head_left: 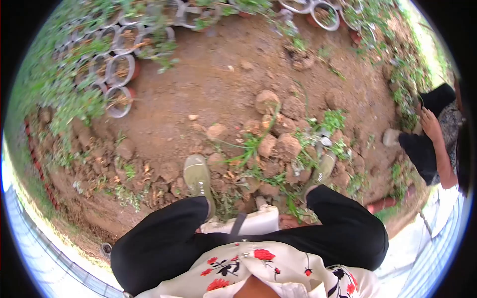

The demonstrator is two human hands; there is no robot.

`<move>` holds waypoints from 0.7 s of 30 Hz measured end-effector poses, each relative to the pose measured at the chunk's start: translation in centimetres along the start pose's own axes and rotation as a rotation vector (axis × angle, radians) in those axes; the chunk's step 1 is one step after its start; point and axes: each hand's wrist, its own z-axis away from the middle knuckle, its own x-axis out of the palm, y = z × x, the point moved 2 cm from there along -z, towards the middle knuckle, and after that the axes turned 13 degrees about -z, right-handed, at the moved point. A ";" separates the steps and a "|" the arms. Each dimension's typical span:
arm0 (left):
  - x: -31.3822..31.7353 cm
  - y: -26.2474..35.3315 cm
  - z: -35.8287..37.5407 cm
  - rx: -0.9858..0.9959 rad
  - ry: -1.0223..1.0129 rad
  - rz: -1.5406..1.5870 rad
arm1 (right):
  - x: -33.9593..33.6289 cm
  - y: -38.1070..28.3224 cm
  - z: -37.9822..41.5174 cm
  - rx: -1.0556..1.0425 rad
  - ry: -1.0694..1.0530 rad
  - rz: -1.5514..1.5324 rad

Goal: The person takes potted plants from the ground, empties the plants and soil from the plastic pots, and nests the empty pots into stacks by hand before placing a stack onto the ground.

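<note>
Between my bent knees is a white block-like pad point(261, 222) with a dark strap across it. My right hand point(288, 221) shows in part at the pad's right end, its fingers bent by the edge and close to green weeds; my thigh hides the rest. Only a sliver of my left hand point(199, 230) shows at the pad's left end, its fingers hidden. In front of my shoes lie round soil balls point(286, 146) with long green leaves point(256, 144) drooping over them.
Pots with pale rims point(119, 102) and plants crowd the upper left; further pots point(324, 16) line the top. My shoes point(197, 174) stand among clods and weeds. At the right edge another person's hand point(430, 122) and dark-clothed legs show. Bare soil point(198, 74) spreads ahead.
</note>
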 end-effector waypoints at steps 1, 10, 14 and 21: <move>0.0 -1.3 1.0 -0.013 0.028 -0.016 | 0.1 -0.1 -0.6 -0.022 0.019 0.005; 5.0 -7.1 9.0 -0.061 0.206 -0.041 | -5.6 -2.3 0.3 -0.237 0.215 0.020; 5.4 -7.2 9.1 0.056 0.211 -0.085 | -12.7 -4.7 5.4 -0.348 0.386 -0.064; 1.7 -9.9 7.2 0.222 0.299 -0.198 | -21.1 -9.1 17.9 -0.528 0.608 -0.227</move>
